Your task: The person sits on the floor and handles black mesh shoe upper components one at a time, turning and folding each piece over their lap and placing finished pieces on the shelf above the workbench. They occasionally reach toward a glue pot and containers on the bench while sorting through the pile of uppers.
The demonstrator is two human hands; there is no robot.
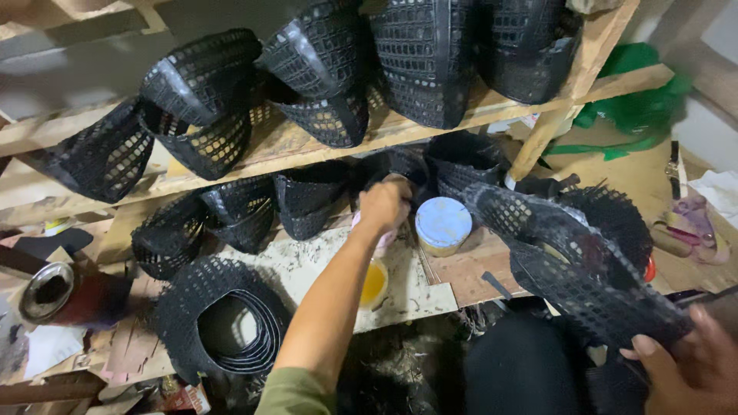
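Mesh shoe upper (pixel 584 261) is gripped at its lower edge by the right hand (pixel 692 369), just right of the round tin (pixel 443 224); the left hand (pixel 383 206) seems closed on something beside that tin.

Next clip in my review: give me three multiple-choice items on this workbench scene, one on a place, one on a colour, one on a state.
1. Where does the round tub with the pale blue lid stand?
A. on the wooden bench, right of the left hand
B. on the upper shelf
C. on the floor

2. What colour are the perforated mesh pieces on the wooden shelf?
A. white
B. black
C. red

3. What is the right hand doing?
A. resting empty
B. holding a black mesh piece
C. holding the tub

Answers:
1 A, the tub sits on the bench beside the reaching hand.
2 B, every mesh piece is black.
3 B, its fingers grip the piece's lower edge.
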